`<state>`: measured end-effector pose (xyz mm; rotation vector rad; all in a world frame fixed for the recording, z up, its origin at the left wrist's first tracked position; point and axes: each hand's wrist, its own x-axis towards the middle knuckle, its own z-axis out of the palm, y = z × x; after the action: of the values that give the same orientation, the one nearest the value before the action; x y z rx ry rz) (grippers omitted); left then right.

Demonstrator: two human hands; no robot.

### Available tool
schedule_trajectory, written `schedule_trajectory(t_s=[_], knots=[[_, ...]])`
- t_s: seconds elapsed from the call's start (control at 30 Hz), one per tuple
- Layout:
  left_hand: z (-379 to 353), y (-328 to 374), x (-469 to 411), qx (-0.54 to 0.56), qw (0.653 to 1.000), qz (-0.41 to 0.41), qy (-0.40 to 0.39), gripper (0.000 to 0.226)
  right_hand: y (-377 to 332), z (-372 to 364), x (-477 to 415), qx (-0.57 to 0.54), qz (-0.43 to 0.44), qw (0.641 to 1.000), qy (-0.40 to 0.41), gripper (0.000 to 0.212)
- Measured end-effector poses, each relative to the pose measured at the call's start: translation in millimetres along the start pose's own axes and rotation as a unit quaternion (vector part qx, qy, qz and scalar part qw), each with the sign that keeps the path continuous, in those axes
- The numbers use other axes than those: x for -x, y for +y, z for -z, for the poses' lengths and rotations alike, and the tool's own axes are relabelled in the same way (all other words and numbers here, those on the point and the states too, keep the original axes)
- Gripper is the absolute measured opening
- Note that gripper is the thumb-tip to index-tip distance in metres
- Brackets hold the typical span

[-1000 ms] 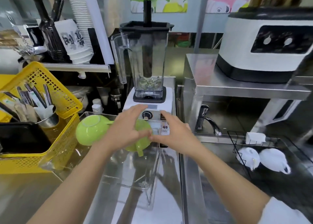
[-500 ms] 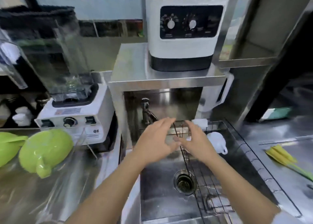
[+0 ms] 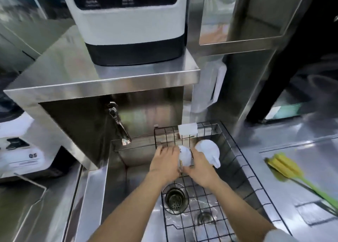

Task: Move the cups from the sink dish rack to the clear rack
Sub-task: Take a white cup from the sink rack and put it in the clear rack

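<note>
Starting at the left, we see only a corner of a white machine (image 3: pixel 20 150) on the steel counter (image 3: pixel 54 214); the clear rack is out of view from here. Next comes the steel shelf (image 3: pixel 109 77) carrying a black-and-white appliance (image 3: pixel 128 27), with the faucet (image 3: pixel 118 126) tucked beneath it, which we judge keeps the sink (image 3: pixel 117 196) free for washing. Over the sink, the left hand (image 3: pixel 164 165) and the right hand (image 3: pixel 198 168) close in from either side on one white cup (image 3: pixel 185 156), fingers curled against its walls; motion blur keeps us from telling whether the hold is firm yet. We take the two-sided hold as a way to steady a wet, slippery cup. It sits upside down in the black wire dish rack (image 3: pixel 237 161), presumably so it drains. Just beside it, to the right, a second white cup (image 3: pixel 208 150) lies inverted too, untouched. Further right, a yellow-and-green brush (image 3: pixel 285 168) rests on the wet steel draining board (image 3: pixel 301 196). Everything around is brushed steel, a cramped working kitchen.
</note>
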<state>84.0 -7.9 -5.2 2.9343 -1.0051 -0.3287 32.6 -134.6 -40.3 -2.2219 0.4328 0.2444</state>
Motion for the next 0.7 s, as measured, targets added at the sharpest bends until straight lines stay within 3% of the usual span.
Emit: schedule_trajectory(t_s=[0.17,0.3,0.53,0.7], knots=[[-5.3,-1.6,-18.3,-0.05,0.998,0.023,-0.019,0.068,-7.5,-4.6,-5.7,0.012,0.03,0.999,-0.002,0.066],[-11.1,-1.1,-27.0,-0.084,0.995,0.036,-0.042,0.074,-7.7,-13.0,-13.8,-0.005,-0.002,1.0,0.008,0.078],[-13.6,-3.3,-30.9,-0.067,0.996,0.054,-0.014,0.053,-10.4,-18.6,-13.5,0.026,-0.021,0.998,0.046,0.065],[-15.0,-7.6,-23.0,-0.025,0.999,0.01,0.03,0.047,-7.2,-23.3,-5.9,-0.086,-0.001,0.993,0.079,0.058]])
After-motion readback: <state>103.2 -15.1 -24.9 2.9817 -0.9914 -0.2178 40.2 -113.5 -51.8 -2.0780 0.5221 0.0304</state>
